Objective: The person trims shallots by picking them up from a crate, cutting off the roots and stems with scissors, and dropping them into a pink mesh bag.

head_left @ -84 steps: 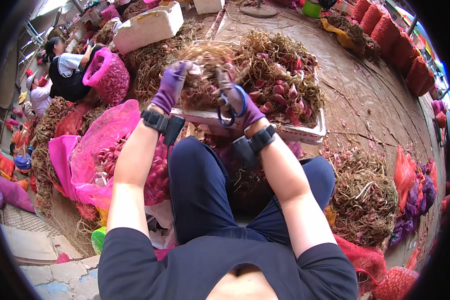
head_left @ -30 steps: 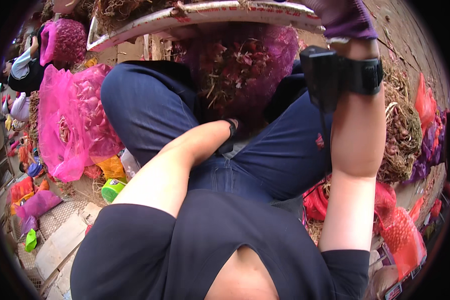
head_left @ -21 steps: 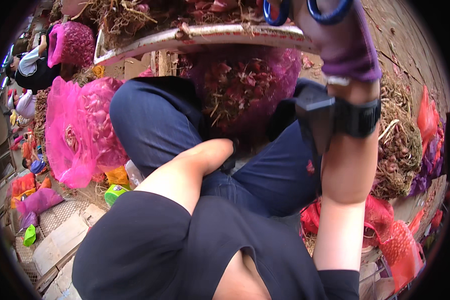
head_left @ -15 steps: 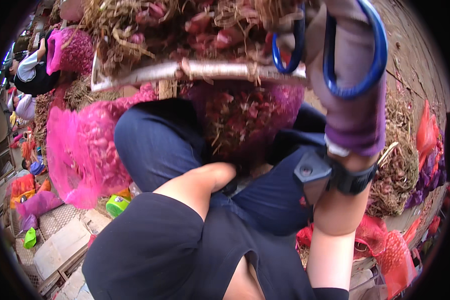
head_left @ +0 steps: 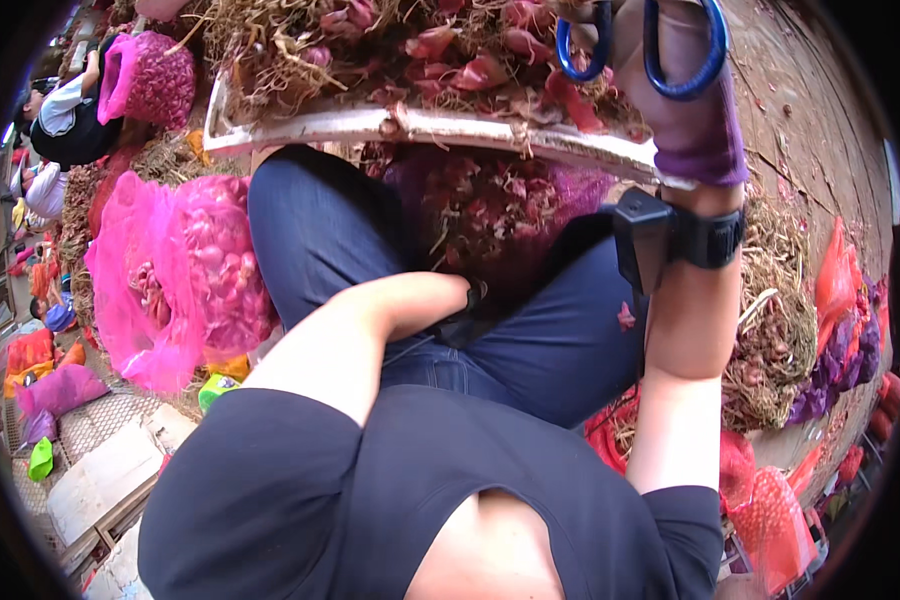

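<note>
Right hand (head_left: 685,115) curled on blue-handled scissors (head_left: 652,50); left hand hidden, we cannot tell its opening or hold; box (head_left: 450,126) before knees (head_left: 298,190), presumably so onions (head_left: 480,72) lie within reach

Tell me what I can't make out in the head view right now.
In the head view:
Left hand: lost in dark shadow beyond the left wrist.
Purple-gloved right hand: fingers mostly cut off by the top edge.
Blue oval scissor handles: whatever they join, cut off there too.
White rectangular foam box: far side, likewise.
</note>
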`<state>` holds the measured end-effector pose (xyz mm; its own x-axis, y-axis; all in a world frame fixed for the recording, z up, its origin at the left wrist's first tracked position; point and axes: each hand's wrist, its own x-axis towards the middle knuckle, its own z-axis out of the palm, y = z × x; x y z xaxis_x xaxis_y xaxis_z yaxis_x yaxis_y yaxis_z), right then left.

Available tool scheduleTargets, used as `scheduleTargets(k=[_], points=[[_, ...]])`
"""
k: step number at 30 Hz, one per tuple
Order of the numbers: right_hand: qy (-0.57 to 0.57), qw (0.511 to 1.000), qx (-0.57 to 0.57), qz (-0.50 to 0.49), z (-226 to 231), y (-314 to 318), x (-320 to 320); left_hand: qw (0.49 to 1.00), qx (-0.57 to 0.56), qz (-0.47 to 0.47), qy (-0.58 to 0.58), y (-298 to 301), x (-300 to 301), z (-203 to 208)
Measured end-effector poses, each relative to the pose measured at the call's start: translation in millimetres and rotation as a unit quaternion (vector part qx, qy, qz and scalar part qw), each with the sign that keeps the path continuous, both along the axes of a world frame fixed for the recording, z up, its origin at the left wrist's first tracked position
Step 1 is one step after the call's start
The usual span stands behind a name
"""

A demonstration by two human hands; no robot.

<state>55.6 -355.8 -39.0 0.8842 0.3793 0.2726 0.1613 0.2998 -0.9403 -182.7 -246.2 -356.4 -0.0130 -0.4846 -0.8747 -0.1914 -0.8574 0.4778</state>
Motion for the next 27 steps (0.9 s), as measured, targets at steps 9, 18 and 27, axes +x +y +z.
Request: scheduleTargets(k=[9,18,27], points=[[-0.086,0.988,-0.124,-0.016,5.8,-29.8,-28.3,0.974,-0.033,0.041,-0.219,13.3,95.6,210.4],[-0.117,0.991,-0.068,-0.003,10.0,-20.1,-47.3,0.805,0.078,0.098,-0.580,-37.6,77.3,62.3],[-0.024,0.999,-0.005,0.025,25.8,-10.6,-41.8,0.906,-0.097,0.200,-0.359,37.0,58.9,-28.6]])
